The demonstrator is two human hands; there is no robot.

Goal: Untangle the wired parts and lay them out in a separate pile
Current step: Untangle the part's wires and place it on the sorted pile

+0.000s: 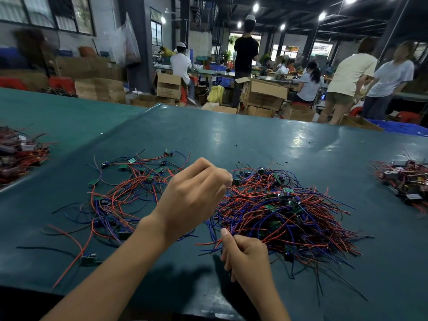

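Both pinch the tangle (289, 218) to their right, my left hand (194, 195) and right hand (246, 258); yanking probably drags it all.

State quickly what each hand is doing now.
Left hand: closed, pinching a part.
Right hand: closed, gripping wires.

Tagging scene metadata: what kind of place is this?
Probably a small electronics assembly workshop or factory floor. Heaps of red and blue wired circuit boards lie on a long green-covered worktable, open cardboard cartons stand behind, and other workers sit at benches.
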